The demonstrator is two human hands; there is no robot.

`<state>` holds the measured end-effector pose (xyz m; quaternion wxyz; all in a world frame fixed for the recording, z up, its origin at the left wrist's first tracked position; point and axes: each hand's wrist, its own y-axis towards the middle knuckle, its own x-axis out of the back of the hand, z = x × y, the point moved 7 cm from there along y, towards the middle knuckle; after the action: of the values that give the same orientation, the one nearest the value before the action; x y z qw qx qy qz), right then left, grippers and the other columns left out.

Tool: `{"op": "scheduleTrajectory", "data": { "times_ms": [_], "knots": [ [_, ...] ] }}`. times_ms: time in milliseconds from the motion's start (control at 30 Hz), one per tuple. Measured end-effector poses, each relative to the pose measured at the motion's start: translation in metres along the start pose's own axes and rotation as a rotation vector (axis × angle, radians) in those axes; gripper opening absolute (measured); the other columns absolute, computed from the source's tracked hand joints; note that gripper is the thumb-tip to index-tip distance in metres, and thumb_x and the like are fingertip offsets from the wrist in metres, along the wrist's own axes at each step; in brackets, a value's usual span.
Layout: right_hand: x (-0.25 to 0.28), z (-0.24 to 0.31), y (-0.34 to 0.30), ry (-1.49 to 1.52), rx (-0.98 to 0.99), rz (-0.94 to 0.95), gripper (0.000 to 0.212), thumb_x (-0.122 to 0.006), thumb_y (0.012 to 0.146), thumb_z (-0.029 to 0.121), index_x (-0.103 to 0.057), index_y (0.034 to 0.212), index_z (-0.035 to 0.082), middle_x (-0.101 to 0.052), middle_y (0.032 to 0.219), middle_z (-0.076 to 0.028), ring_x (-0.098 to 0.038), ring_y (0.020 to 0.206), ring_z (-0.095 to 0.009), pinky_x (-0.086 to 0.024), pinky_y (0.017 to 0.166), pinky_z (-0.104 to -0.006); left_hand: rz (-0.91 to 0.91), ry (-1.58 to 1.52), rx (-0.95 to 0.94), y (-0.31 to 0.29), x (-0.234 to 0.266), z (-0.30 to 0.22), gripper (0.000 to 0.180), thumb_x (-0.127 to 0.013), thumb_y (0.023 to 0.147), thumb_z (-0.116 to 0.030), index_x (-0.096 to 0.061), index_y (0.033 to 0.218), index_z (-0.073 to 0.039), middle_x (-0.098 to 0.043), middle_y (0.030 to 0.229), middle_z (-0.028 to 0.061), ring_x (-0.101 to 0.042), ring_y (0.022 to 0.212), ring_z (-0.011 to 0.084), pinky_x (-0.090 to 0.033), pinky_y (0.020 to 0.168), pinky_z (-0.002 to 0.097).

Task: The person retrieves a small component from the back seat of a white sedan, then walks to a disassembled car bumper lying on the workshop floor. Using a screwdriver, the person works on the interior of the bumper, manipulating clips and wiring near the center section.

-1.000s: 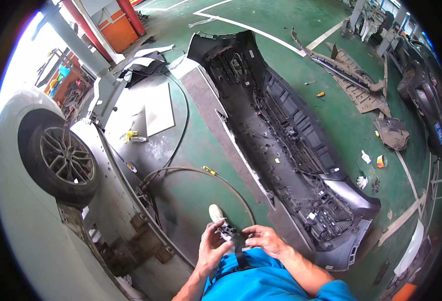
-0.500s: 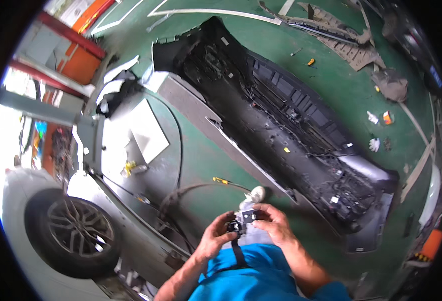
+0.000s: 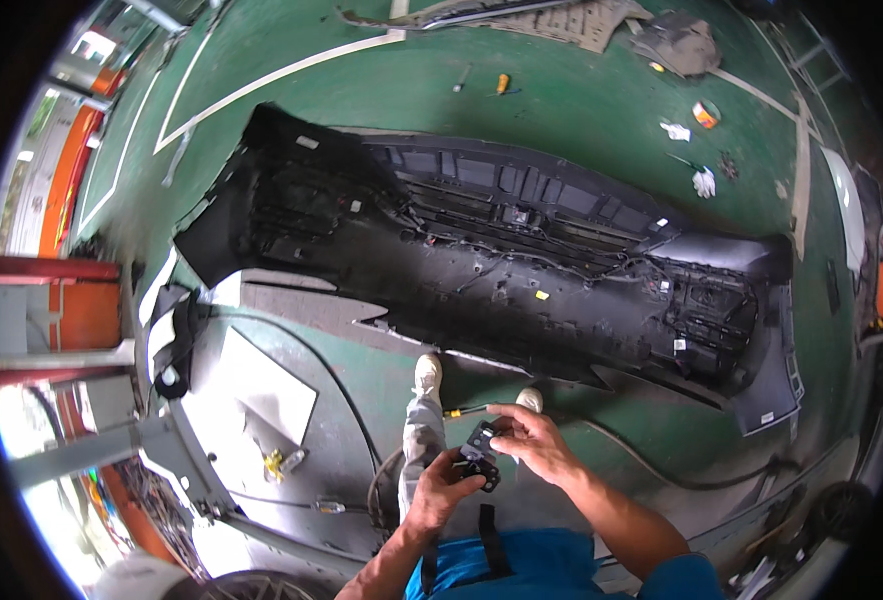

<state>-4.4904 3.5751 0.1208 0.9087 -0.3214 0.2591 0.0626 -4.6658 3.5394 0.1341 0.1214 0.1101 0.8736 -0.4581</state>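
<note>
**Both hands working a small black part over the green floor**

Low in the centre of the frame, the left hand (image 3: 443,492) and the right hand (image 3: 533,444) are meeting around a small black part (image 3: 481,455). The left hand is cupping it from below with fingers curled around it; the right hand is pinching its upper edge between thumb and fingertips. Just above the hands, a large black car bumper (image 3: 521,260) is lying face down across the middle of the green floor (image 3: 581,110). A white shoe (image 3: 426,375) is showing near its lower edge. White gloves (image 3: 703,181) are lying at upper right.
</note>
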Motion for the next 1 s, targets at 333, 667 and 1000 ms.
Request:
{"op": "scheduleTrajectory", "data": {
  "times_ms": [333,667,1000],
  "knots": [
    [0.093,-0.114,0.19,-0.332,-0.075,-0.378,0.052,-0.075,0.091,0.023,-0.057,0.132,-0.004,-0.069,0.105,-0.011,-0.065,0.094,-0.015,-0.053,0.083,-0.0305,0.072,0.325,0.109,0.244,0.1,0.02,0.064,-0.082,0.081,-0.013,-0.051,0.133,0.008,-0.069,0.111,0.0149,-0.066,0.102,0.0172,-0.054,0.087,0.0292],
    [0.229,-0.204,0.354,-0.361,-0.092,-0.234,0.044,-0.071,0.092,0.011,-0.057,0.13,-0.004,-0.068,0.102,-0.007,-0.062,0.092,-0.011,-0.052,0.08,-0.0278,0.103,0.58,0.081,0.476,0.15,0.097,0.056,-0.081,0.08,-0.017,-0.058,0.126,0.006,-0.07,0.11,0.014,-0.067,0.099,0.0173,-0.054,0.089,0.0317],
    [0.357,-0.254,0.471,-0.723,0.065,-0.149,0.05,-0.071,0.085,0.021,-0.061,0.125,-0.005,-0.071,0.102,-0.022,-0.069,0.093,-0.03,-0.053,0.082,-0.0377,0.347,0.798,0.193,0.653,0.129,0.15,0.051,-0.079,0.085,-0.015,-0.057,0.124,0.008,-0.067,0.104,0.0112,-0.066,0.09,0.0159,-0.056,0.077,0.0306]
  ]
}}
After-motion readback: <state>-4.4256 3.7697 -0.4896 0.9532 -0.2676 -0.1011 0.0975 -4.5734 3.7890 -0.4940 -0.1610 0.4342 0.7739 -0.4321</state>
